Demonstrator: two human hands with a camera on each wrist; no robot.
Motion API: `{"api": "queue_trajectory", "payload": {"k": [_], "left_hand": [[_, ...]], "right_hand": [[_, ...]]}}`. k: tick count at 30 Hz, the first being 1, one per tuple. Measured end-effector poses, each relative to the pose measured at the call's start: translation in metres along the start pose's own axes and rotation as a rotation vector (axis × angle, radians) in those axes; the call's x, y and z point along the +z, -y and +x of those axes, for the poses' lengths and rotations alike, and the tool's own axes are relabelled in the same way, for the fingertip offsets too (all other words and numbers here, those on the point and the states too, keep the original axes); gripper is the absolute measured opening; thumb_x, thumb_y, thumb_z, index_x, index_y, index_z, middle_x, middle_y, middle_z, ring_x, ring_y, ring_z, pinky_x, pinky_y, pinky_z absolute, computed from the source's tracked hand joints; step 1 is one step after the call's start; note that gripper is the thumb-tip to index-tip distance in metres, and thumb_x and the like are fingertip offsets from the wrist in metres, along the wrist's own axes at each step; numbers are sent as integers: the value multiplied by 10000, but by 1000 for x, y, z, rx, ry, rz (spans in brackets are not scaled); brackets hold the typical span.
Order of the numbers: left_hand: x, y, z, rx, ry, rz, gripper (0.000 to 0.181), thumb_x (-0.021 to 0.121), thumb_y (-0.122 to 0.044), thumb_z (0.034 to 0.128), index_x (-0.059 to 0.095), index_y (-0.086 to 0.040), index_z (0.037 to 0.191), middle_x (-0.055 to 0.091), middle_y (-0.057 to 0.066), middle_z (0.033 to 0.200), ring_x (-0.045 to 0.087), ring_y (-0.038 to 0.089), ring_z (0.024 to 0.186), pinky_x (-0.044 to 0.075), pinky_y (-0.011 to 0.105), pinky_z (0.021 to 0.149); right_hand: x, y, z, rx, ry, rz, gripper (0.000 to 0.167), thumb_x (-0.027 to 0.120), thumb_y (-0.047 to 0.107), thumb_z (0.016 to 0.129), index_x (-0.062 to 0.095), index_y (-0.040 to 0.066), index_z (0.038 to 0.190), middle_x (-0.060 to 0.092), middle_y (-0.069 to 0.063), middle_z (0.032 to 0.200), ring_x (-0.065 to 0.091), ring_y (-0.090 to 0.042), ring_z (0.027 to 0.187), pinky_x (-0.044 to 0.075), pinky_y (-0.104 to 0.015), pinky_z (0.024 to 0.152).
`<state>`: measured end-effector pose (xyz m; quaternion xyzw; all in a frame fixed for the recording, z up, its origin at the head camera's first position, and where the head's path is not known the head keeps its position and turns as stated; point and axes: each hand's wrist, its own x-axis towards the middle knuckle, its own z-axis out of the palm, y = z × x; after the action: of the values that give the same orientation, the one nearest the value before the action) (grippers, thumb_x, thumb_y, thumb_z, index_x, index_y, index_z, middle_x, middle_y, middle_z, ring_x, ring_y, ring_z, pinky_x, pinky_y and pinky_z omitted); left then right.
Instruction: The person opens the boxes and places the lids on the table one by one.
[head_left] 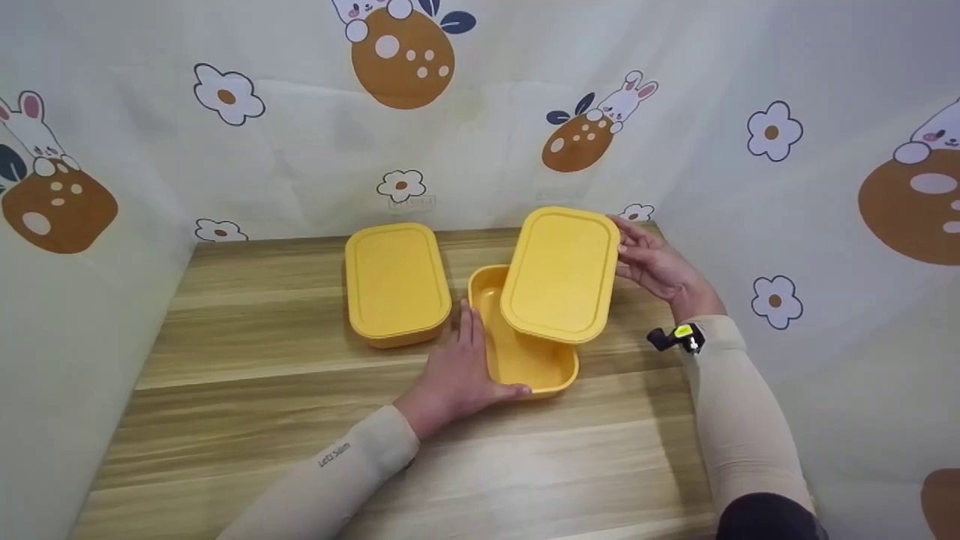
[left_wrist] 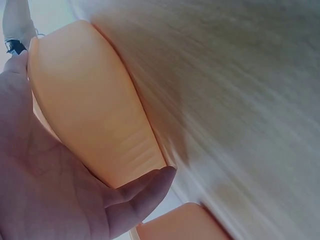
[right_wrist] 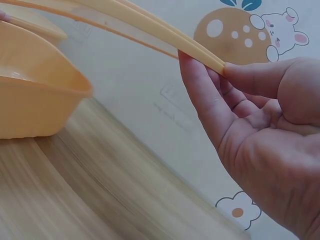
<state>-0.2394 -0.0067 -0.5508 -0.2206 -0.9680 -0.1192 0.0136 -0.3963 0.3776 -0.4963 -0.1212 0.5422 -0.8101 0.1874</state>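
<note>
While right fingers (right_wrist: 202, 93) pinch yellow, round-cornered lid (head_left: 561, 274), left fingers (left_wrist: 144, 200) grip matching box (head_left: 534, 361).

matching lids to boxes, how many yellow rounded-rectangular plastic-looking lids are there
2. One lid sits on the closed yellow rectangular box; the other lid is pinched in the right hand, partly over the open yellow rectangular box.

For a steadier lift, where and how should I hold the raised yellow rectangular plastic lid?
Probably pinch the yellow rectangular plastic lid by its right long edge, from the right: it's thin there and juts past the open yellow rectangular plastic box, leaving fingers room beneath.
</note>
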Motion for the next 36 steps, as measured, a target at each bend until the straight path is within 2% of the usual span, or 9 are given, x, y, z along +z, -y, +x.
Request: {"api": "queue_trajectory", "payload": {"k": [13, 18, 23, 31, 36], "left_hand": [[-4, -2, -1, -20, 37, -77, 1554, 618, -1001, 782, 146, 178, 1676, 95, 422, 1742, 205, 500, 1641, 231, 574, 1332], [-5, -2, 1, -13, 41, -58, 1529, 625, -983, 796, 161, 180, 1674, 119, 424, 1738, 175, 504, 1649, 197, 581, 1339], [-4, -1, 1, -13, 37, -58, 1535, 617, -993, 791, 175, 187, 1667, 131, 434, 1731, 185, 509, 1646, 224, 578, 1332], [-8, -3, -1, -4, 42, -30, 1542, 572, -1019, 791, 179, 188, 1666, 143, 431, 1729, 182, 510, 1645, 205, 579, 1338], [-7, -2, 0, -10, 49, -43, 1533, 586, -1005, 799, 168, 185, 1669, 122, 426, 1734, 163, 509, 1650, 193, 580, 1340]], "right_hand": [[-1, 17, -9, -26, -76, -18, 681, 488, -91, 1125, 244, 40, 1747, 679, -105, 1238, 730, -231, 1150, 647, -438, 952], [0, 22, -13, -36, -108, -33, 684, 490, -93, 1125, 241, 39, 1748, 692, -100, 1202, 735, -223, 1133, 653, -439, 935], [-1, 28, -17, -27, -146, -59, 700, 514, -74, 1126, 228, 45, 1753, 710, -92, 1203, 733, -215, 1139, 647, -436, 952], [-4, 40, -26, -42, -159, -52, 674, 515, -90, 1120, 254, 4, 1733, 681, -96, 1194, 727, -224, 1119, 651, -421, 936], [-4, 48, -30, -54, -163, -53, 694, 534, -79, 1120, 231, 2, 1738, 666, -114, 1216, 736, -242, 1121, 649, -426, 942]]}}
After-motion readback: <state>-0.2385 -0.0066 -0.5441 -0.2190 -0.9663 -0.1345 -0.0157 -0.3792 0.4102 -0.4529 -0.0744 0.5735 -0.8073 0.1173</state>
